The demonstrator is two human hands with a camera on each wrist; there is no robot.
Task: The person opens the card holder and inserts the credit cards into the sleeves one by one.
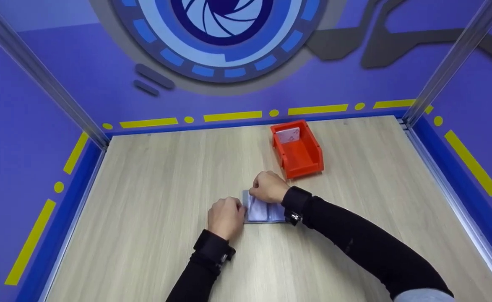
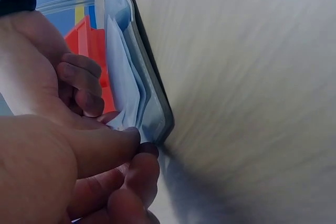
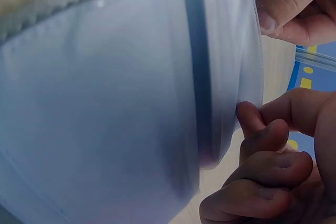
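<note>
A grey card holder with soft, see-through sleeves (image 1: 257, 212) lies spread on the table in the head view. At its left edge my left hand (image 1: 225, 217) pinches the rim with thumb and forefinger, close to the cover's rounded corner (image 2: 167, 124) in the left wrist view. My right hand (image 1: 269, 186) reaches over the upper part and pinches the outer edge of the sleeves between thumb and forefinger. Several thin layers (image 3: 215, 77) stand slightly fanned in the right wrist view. The right forearm covers the holder's right side.
Beyond the right hand stands a red open-front bin (image 1: 300, 159), with a pale card with pink marks (image 1: 288, 135) leaning at its back. Blue printed panels (image 1: 229, 98) wall the wooden table (image 1: 157, 180) at the back and both sides, joined by metal corner posts (image 1: 447, 63).
</note>
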